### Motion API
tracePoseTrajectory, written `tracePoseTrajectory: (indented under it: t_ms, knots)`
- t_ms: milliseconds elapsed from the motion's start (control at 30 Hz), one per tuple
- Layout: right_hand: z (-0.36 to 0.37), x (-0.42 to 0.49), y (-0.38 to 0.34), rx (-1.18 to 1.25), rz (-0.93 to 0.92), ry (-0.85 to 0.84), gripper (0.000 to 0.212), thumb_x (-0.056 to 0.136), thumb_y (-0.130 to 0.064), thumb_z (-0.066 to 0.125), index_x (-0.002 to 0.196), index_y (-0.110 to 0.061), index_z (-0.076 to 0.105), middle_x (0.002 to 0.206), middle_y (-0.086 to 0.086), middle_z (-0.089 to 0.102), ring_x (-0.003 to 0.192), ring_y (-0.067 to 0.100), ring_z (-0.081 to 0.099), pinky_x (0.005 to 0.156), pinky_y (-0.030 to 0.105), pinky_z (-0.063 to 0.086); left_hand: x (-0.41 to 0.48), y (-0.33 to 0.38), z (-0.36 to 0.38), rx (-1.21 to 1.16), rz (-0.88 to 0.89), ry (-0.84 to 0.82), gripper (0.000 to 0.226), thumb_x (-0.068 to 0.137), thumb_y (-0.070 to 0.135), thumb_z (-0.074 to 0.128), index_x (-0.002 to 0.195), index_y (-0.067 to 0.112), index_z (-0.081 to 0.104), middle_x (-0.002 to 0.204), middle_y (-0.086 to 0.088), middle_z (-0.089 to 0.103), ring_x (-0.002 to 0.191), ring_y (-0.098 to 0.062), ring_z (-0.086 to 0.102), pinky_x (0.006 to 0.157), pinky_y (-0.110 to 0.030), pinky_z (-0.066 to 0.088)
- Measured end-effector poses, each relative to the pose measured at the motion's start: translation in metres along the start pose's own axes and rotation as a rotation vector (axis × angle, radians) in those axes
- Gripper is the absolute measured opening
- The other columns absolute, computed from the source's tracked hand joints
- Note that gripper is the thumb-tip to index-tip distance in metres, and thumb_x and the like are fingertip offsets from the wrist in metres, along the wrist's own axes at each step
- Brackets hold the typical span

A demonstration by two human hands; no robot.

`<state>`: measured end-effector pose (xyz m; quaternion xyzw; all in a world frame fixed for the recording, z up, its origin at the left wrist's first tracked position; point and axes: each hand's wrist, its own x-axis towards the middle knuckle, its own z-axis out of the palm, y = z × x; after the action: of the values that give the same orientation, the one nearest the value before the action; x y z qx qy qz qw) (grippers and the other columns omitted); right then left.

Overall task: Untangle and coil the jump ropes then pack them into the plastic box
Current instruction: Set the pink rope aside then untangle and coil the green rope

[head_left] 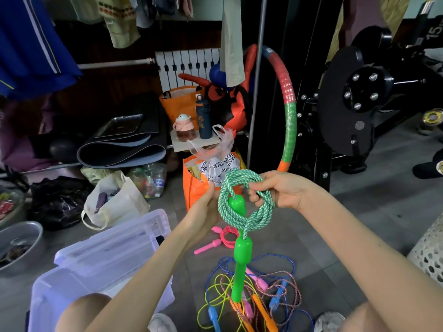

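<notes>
1. My right hand grips the green-and-white rope, fingers curled through the middle of its coil, holding it up in front of me.
2. My left hand sits against the coil's left side, just beside the upper green handle; I cannot tell whether its fingers close on anything.
3. The other green handle hangs straight down below the coil.
4. Beneath it, a tangled pile of ropes lies on the floor, with a pink rope just beyond.
5. The plastic box stands open at my lower left, near my left forearm.
</notes>
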<state>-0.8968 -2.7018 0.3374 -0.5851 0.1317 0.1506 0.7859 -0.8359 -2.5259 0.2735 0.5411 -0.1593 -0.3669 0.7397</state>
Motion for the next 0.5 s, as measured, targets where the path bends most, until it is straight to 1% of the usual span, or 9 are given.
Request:
tracePoseTrajectory:
  t_ms: [67,167,233,300,367,400,433,467,500]
  knots:
    - [-0.001,0.000,-0.001,0.033,-0.002,-0.008,0.016,0.087,0.003,0.044,0.080,0.004,0.058,0.056,0.007,0.053,0.047,0.012,0.052,0.043,0.018,0.044,0.004,-0.002,0.004,-0.034,-0.011,0.008,0.057,0.097,0.047,0.020,0.107,0.018,0.069,0.110,-0.006,0.069,0.110,-0.024,0.059,0.103,-0.043,0.040]
    - [-0.002,0.001,-0.001,0.037,-0.010,-0.013,0.008,0.082,-0.001,0.047,0.085,0.003,0.053,0.056,0.007,0.053,0.046,0.012,0.053,0.043,0.018,0.044,0.007,-0.008,0.007,-0.011,-0.047,-0.013,0.064,0.093,0.055,0.019,0.130,0.013,0.052,0.125,-0.008,0.061,0.119,-0.026,0.055,0.105,-0.047,0.039]
    - [-0.003,0.002,-0.001,0.047,-0.013,-0.023,0.010,0.078,-0.002,0.049,0.087,0.003,0.052,0.055,0.006,0.054,0.046,0.011,0.053,0.043,0.018,0.044,0.009,-0.010,0.006,0.021,-0.056,0.000,0.068,0.090,0.059,0.022,0.132,0.013,0.050,0.130,-0.009,0.058,0.123,-0.028,0.052,0.106,-0.047,0.038]
    - [-0.005,0.002,-0.002,0.053,-0.009,-0.033,0.017,0.072,-0.003,0.052,0.088,0.002,0.051,0.055,0.006,0.055,0.047,0.011,0.054,0.043,0.019,0.044,0.011,-0.009,0.001,0.096,-0.065,0.029,0.064,0.092,0.060,0.023,0.130,0.017,0.052,0.130,-0.008,0.058,0.124,-0.026,0.051,0.107,-0.046,0.037]
    - [-0.006,0.003,-0.003,0.035,-0.008,-0.026,0.017,0.070,-0.002,0.053,0.087,0.002,0.050,0.055,0.006,0.056,0.047,0.011,0.054,0.042,0.019,0.044,0.011,-0.008,-0.004,0.202,-0.053,-0.003,0.060,0.093,0.060,0.024,0.131,0.021,0.050,0.129,-0.001,0.060,0.121,-0.017,0.053,0.106,-0.036,0.039]
    - [-0.007,0.003,-0.003,0.023,-0.007,-0.020,0.015,0.070,-0.002,0.053,0.084,0.002,0.051,0.056,0.006,0.055,0.047,0.011,0.054,0.042,0.019,0.044,0.009,-0.007,-0.005,0.269,-0.039,-0.017,0.055,0.095,0.056,0.023,0.125,0.023,0.054,0.119,0.005,0.065,0.111,-0.008,0.058,0.098,-0.025,0.044]
    - [-0.008,0.003,-0.003,0.009,-0.006,-0.006,0.011,0.071,-0.001,0.053,0.082,0.002,0.051,0.056,0.006,0.055,0.046,0.012,0.053,0.042,0.019,0.044,0.008,-0.006,-0.005,0.338,-0.025,-0.023,0.049,0.097,0.050,0.021,0.113,0.024,0.059,0.100,0.013,0.070,0.093,0.000,0.062,0.084,-0.014,0.047]
    - [-0.010,0.003,-0.003,-0.003,-0.006,0.014,0.004,0.075,0.001,0.052,0.079,0.001,0.051,0.056,0.006,0.054,0.046,0.012,0.053,0.042,0.019,0.043,0.008,-0.006,-0.008,0.406,-0.018,-0.017,0.046,0.099,0.045,0.021,0.097,0.024,0.061,0.079,0.018,0.069,0.073,0.004,0.059,0.069,-0.008,0.045]
    - [-0.012,0.002,-0.002,-0.013,-0.012,0.043,0.005,0.080,0.003,0.050,0.076,0.000,0.051,0.057,0.006,0.054,0.046,0.012,0.053,0.041,0.019,0.043,0.007,-0.005,-0.012,0.471,-0.004,0.001,0.045,0.099,0.044,0.023,0.084,0.024,0.061,0.064,0.019,0.064,0.061,0.004,0.054,0.060,-0.007,0.042]
